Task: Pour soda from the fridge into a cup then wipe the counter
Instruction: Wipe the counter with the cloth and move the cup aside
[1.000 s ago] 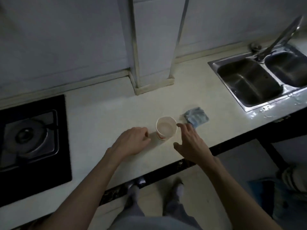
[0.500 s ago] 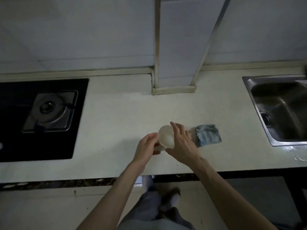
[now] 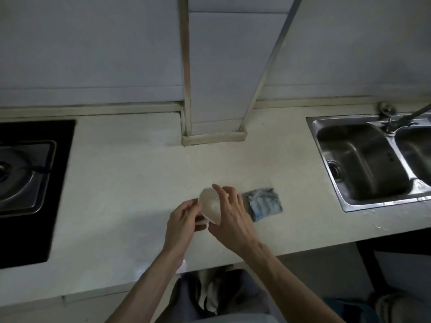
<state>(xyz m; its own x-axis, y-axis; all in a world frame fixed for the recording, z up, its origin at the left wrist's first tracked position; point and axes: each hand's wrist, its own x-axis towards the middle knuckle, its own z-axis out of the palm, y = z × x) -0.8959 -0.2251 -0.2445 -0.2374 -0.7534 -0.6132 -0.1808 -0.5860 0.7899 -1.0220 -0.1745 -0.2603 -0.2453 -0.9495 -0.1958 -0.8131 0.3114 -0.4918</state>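
Currently both hands are closed on the cup [image 3: 210,205], which is held tilted just above the counter [image 3: 130,183], its open mouth turned up and toward the wall. The left hand [image 3: 183,220] grips the lower body and base from the left; the right hand [image 3: 229,217] wraps the right side, with its fingers [image 3: 224,194] curled over the rim. The cup looks like thin paper and appears to hold no liquid, though the dim light leaves the interior uncertain. Just to the right of the right hand, a folded blue cloth [image 3: 263,203] lies flat on the counter, touching neither hand nor cup. Farther right is the steel sink [image 3: 363,164] with its tap [image 3: 396,117]; at the far left, the black gas hob [image 3: 28,183]. No soda container and no fridge are in view, so the pour is judged not yet begun. To complete the step in hand well: keep finger pressure light, since a thin wall will buckle; return the cup to upright before setting it down; place it on bare counter clear of the cloth and back from the front edge; release one hand at a time. Leave the cloth where it is, within reach for the wipe.
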